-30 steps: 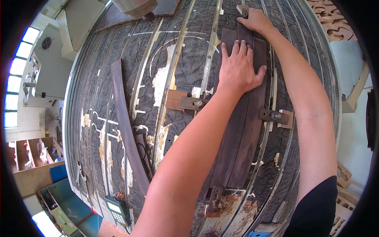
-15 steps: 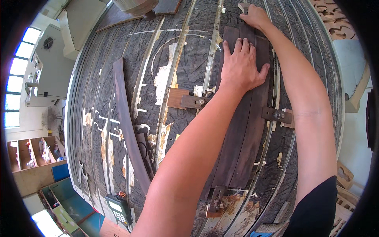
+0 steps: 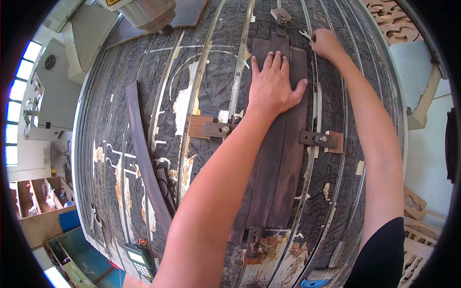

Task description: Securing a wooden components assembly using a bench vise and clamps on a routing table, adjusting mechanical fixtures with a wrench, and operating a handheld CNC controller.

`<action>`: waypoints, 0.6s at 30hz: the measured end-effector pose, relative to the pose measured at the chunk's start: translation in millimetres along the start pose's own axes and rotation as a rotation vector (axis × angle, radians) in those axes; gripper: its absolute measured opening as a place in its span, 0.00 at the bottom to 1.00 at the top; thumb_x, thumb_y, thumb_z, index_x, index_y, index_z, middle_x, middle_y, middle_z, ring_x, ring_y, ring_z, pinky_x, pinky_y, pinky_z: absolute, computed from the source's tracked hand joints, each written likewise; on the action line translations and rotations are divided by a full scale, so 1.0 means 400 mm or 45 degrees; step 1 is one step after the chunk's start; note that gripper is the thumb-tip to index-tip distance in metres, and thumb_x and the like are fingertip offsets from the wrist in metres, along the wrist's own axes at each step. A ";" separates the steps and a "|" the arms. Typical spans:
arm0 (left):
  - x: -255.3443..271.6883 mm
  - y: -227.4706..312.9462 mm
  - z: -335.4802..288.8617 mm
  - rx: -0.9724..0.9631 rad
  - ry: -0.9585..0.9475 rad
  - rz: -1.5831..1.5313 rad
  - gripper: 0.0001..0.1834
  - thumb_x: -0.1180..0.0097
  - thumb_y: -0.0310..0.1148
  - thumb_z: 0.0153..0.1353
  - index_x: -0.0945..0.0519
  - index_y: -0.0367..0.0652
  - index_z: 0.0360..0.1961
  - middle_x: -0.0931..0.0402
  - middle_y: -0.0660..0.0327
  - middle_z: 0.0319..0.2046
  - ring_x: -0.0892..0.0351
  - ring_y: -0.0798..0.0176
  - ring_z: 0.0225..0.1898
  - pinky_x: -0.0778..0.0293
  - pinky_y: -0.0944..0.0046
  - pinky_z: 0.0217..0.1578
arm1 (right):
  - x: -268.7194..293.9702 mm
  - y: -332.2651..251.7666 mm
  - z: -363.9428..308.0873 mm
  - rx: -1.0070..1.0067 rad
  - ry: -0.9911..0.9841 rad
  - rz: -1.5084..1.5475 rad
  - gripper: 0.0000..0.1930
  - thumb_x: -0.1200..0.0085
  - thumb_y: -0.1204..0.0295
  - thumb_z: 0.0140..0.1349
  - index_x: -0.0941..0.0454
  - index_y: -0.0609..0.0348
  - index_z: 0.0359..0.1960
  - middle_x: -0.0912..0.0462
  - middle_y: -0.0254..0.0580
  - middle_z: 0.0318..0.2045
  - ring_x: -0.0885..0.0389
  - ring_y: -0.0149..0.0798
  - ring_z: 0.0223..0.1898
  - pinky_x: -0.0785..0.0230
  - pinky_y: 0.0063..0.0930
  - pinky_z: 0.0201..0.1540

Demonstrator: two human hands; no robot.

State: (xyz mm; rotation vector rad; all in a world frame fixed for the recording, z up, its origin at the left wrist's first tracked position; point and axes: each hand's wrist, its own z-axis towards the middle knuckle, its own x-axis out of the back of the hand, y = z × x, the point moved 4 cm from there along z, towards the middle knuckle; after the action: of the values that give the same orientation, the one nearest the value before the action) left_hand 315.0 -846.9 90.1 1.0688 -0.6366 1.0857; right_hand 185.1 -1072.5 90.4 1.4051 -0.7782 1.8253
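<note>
My left hand (image 3: 274,89) lies flat with fingers spread on dark wooden boards (image 3: 271,177), set side by side lengthwise on the worn machine bed. In my right hand (image 3: 328,45), fingers curled closed, is a metal open-end wrench (image 3: 305,35), its jaw pointing left. The wrench is just right of the far clamp (image 3: 281,21), apart from it; that clamp bears on the boards' far end. More bolted clamp plates hold the boards: a left clamp (image 3: 218,129) beside a wood block, partly behind my left forearm, a right clamp (image 3: 317,138), and a near clamp (image 3: 254,240).
A curved dark wood strip (image 3: 144,149) lies left of my arm. Near the left edge are loose wrenches (image 3: 97,223) and a handheld controller (image 3: 139,261). A machine spindle (image 3: 149,14) hangs at the far left. Metal slots (image 3: 197,91) run along the bed.
My right hand has come off the far clamp and moved right, and the wrench now shows in it. My left hand stays flat on the boards. The whole view has shifted slightly.
</note>
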 end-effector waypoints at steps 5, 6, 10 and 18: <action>0.002 -0.003 -0.002 0.019 0.009 -0.017 0.40 0.51 0.58 0.63 0.29 0.31 0.62 0.35 0.45 0.67 0.43 0.47 0.72 0.54 0.35 0.70 | 0.004 -0.029 -0.008 0.031 0.029 -0.090 0.12 0.46 0.78 0.50 0.20 0.65 0.38 0.17 0.61 0.38 0.18 0.64 0.46 0.25 0.54 0.47; 0.001 0.002 0.000 0.014 0.008 -0.020 0.40 0.51 0.58 0.63 0.29 0.31 0.62 0.35 0.45 0.67 0.43 0.47 0.72 0.54 0.35 0.70 | 0.002 -0.022 0.014 -0.001 0.062 0.005 0.13 0.46 0.78 0.50 0.19 0.64 0.38 0.16 0.60 0.38 0.18 0.63 0.46 0.25 0.53 0.48; 0.001 0.001 0.000 0.008 -0.018 -0.034 0.41 0.51 0.58 0.63 0.29 0.31 0.62 0.35 0.45 0.67 0.43 0.47 0.72 0.54 0.35 0.70 | 0.008 -0.022 0.070 -0.067 0.012 0.226 0.12 0.52 0.76 0.61 0.18 0.62 0.43 0.16 0.56 0.41 0.18 0.58 0.47 0.27 0.46 0.50; 0.000 -0.003 0.003 0.005 -0.006 -0.041 0.39 0.51 0.58 0.63 0.28 0.31 0.61 0.35 0.44 0.66 0.42 0.46 0.71 0.53 0.35 0.70 | 0.001 -0.019 0.097 -0.065 -0.115 0.255 0.16 0.53 0.76 0.65 0.17 0.54 0.51 0.15 0.51 0.46 0.17 0.52 0.48 0.27 0.40 0.52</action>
State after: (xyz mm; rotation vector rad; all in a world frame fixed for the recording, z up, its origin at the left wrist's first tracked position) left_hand 316.1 -848.2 90.0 1.0818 -0.6198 1.0571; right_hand 212.6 -1099.0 100.0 1.4275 -1.0368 1.8869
